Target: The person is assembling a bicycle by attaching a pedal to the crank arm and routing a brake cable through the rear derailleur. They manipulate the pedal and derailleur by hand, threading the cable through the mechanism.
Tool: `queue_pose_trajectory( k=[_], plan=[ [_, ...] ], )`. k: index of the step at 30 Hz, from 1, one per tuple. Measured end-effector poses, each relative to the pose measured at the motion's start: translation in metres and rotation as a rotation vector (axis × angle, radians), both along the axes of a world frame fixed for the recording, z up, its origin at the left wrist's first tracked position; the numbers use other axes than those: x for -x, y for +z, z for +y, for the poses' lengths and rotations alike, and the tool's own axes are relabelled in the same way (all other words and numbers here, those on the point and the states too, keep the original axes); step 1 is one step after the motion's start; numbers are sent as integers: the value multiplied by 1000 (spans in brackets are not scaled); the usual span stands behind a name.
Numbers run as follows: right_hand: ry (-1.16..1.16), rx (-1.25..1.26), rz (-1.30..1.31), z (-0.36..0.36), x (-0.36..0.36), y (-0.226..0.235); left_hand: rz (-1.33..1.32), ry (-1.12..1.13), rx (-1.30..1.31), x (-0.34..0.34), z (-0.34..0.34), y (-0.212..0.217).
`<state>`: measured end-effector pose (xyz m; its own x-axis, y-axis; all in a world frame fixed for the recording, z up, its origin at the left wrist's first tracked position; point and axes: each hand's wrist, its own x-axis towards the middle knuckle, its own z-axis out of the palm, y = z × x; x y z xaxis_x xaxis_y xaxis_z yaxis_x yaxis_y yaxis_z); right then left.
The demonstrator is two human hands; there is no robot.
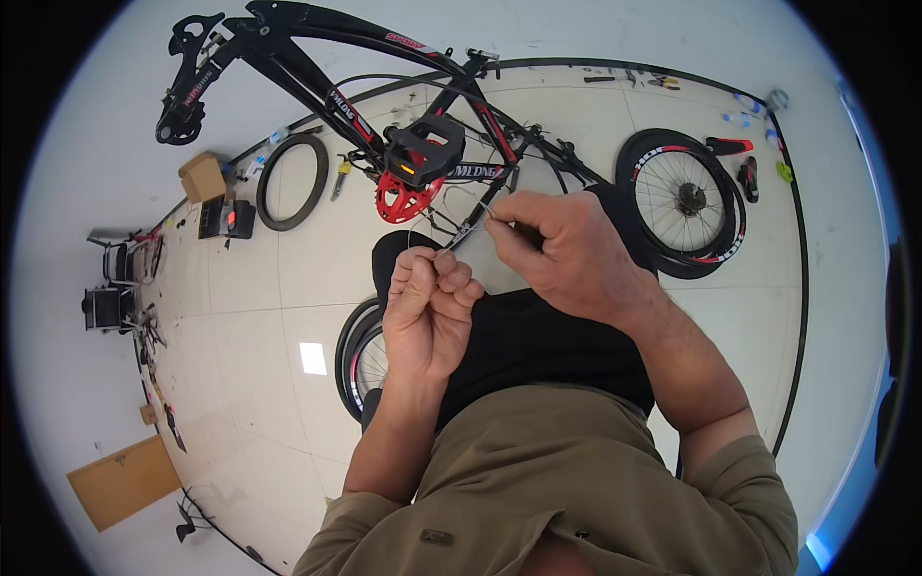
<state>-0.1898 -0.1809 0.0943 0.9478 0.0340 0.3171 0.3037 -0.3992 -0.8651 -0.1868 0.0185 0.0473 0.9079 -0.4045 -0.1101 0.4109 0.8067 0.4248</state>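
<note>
My left hand (423,312) is closed, palm up, with the fingertips pinched on a thin silvery cable. To its right and a little higher, my right hand (576,250) pinches the same thin cable (484,205) between thumb and forefinger. The cable curves in a loose loop near both hands. Just beyond them stands a black bicycle frame (312,82) with red and white markings. Its black pedal (424,152) and red chainring (403,200) are closest to my fingers. The cable's ends are too fine to make out.
A bicycle wheel (629,178) with a cassette lies at the right, and another wheel (343,350) is partly hidden by my leg. On the floor to the left are a loose tyre (263,192), a cardboard box (202,179) and a black toolbox (210,219). Tools (663,84) lie along the far wall.
</note>
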Motion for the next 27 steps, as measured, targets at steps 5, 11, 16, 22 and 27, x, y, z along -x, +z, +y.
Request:
queue_pose_trajectory(
  k=[5,11,16,22,27],
  plan=[
    [27,21,16,0,1,-1,-202,122,-277,5,-19,2],
    [74,-63,30,4,1,-6,-403,251,-546,6,-27,-8],
    [108,-106,28,3,4,-8,-369,158,-552,4,-26,-5],
    [157,-65,56,0,2,-3,-92,-25,-277,-5,-13,-20],
    [144,-79,72,0,3,-3,-174,-18,-265,-3,-19,-5]
  ],
)
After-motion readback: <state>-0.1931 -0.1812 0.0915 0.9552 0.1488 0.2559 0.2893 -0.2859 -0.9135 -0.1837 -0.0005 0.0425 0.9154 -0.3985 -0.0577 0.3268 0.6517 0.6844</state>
